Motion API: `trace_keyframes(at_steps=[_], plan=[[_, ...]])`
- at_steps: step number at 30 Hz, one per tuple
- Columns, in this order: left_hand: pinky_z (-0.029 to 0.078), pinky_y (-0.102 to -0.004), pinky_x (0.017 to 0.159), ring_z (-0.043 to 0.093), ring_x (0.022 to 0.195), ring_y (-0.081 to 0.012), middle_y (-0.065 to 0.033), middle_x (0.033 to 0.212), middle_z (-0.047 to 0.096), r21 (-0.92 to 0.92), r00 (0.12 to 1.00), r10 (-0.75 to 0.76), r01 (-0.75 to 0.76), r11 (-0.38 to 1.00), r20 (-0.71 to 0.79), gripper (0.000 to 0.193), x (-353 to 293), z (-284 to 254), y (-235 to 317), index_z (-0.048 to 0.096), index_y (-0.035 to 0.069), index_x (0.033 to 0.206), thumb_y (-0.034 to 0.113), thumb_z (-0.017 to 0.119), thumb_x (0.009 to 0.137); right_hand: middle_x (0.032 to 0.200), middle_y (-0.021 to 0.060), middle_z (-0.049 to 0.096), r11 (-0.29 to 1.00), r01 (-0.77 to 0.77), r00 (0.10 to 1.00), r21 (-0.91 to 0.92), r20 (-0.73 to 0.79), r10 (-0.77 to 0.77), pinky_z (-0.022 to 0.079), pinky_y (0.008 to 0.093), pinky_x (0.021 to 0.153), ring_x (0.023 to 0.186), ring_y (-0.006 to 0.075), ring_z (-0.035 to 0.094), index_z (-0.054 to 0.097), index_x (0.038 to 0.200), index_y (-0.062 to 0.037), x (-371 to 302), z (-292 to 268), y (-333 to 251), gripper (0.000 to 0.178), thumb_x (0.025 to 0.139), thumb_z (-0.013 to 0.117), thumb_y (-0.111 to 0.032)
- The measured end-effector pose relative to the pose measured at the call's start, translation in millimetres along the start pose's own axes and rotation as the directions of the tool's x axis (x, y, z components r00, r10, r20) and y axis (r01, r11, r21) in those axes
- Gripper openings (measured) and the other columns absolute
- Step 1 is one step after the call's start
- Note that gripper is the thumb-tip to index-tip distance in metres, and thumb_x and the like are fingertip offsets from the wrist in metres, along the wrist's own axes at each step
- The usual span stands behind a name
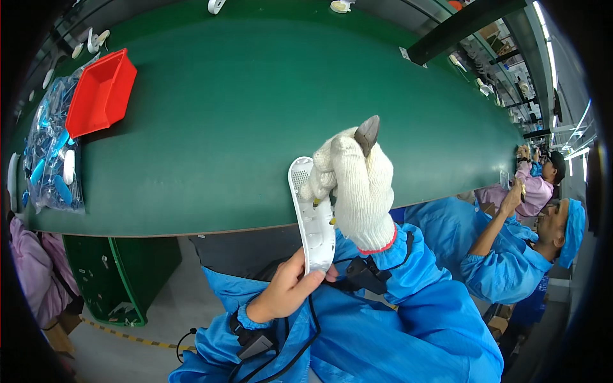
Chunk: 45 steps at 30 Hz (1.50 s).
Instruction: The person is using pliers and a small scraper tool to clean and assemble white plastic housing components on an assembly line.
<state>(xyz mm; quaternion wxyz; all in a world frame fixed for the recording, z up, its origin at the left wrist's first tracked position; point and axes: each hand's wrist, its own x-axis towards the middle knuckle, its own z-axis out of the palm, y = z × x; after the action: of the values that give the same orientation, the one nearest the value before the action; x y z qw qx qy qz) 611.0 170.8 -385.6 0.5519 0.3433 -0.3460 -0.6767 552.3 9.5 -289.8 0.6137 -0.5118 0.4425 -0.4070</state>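
Note:
My bare left hand [290,287] grips the near end of a long, white, curved plastic shell [317,246]. This shell is tilted over the table's front edge, and its far end has a grille of small holes. In a white knitted glove with a red cuff edge, my right hand [357,182] is closed over the shell's upper part. From the top of that fist sticks a grey pointed piece [367,134] of a tool; the fingers hide the tool's kind. Two small yellowish tips [332,221] show by the shell below the glove.
A red bin [102,92] stands at the far left of the green table [242,108]. Next to it lies a clear bag [54,159] of blue and white parts. A dark post [466,29] rises at the back right. A co-worker in blue [511,255] sits on my right.

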Motion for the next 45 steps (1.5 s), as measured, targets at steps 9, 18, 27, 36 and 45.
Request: trace_keyframes(at_steps=[9, 18, 27, 36, 45], plan=[[0.053, -0.0325, 0.07, 0.062, 0.073, -0.0171, -0.0141, 0.085, 0.066, -0.029, 0.977, -0.019, 0.013, 0.999, -0.21, 0.032, 19, 13, 8, 0.053, -0.008, 0.113, 0.019, 0.038, 0.106, 0.064, 0.0075, 0.052, 0.999, 0.044, 0.999, 0.006, -0.008, -0.044, 0.053, 0.0347, 0.053, 0.053, 0.0173, 0.054, 0.055, 0.088, 0.0012, 12, -1, -8, 0.035, 0.104, 0.047, -0.028], [0.053, -0.0301, 0.066, 0.064, 0.068, -0.0148, -0.0108, 0.077, 0.068, -0.046, 0.949, -0.066, 0.055, 0.997, -0.308, 0.037, 36, 14, -3, 0.063, -0.009, 0.103, 0.018, 0.037, 0.107, 0.063, 0.0091, 0.052, 0.979, -0.063, 0.991, 0.196, 0.131, 0.037, 0.049, 0.0386, 0.049, 0.052, 0.0236, 0.055, 0.053, 0.082, -0.0006, 3, -17, -1, 0.04, 0.101, 0.057, -0.036], [0.053, -0.0282, 0.064, 0.064, 0.067, -0.0129, -0.01, 0.076, 0.069, -0.062, 0.941, -0.05, 0.032, 0.998, -0.335, 0.036, 40, 15, -6, 0.064, -0.009, 0.103, 0.018, 0.039, 0.108, 0.079, 0.0093, 0.063, 0.972, -0.155, 0.988, 0.178, 0.008, 0.156, 0.052, 0.0321, 0.058, 0.065, 0.0156, 0.06, 0.057, 0.1, -0.0008, -17, -17, 7, 0.022, 0.101, 0.056, -0.023], [0.052, -0.0283, 0.062, 0.064, 0.065, -0.0132, -0.0095, 0.075, 0.068, -0.009, 0.939, -0.035, 0.034, 0.999, -0.342, 0.033, 39, 15, -2, 0.063, -0.009, 0.102, 0.015, 0.04, 0.107, 0.075, 0.0096, 0.062, 0.978, -0.146, 0.988, 0.152, -0.028, 0.152, 0.051, 0.0322, 0.056, 0.06, 0.0157, 0.058, 0.056, 0.099, 0.0, -17, -11, 6, 0.021, 0.101, 0.055, -0.021], [0.052, -0.0284, 0.062, 0.063, 0.064, -0.0129, -0.009, 0.074, 0.067, 0.034, 0.931, -0.016, 0.031, 0.999, -0.364, 0.033, 40, 17, 7, 0.062, -0.009, 0.101, 0.015, 0.04, 0.107, 0.072, 0.0083, 0.058, 0.997, -0.021, 0.998, -0.069, -0.062, 0.016, 0.048, 0.0319, 0.054, 0.059, 0.0154, 0.056, 0.055, 0.094, 0.0, -14, 1, -2, 0.025, 0.103, 0.05, -0.023]])
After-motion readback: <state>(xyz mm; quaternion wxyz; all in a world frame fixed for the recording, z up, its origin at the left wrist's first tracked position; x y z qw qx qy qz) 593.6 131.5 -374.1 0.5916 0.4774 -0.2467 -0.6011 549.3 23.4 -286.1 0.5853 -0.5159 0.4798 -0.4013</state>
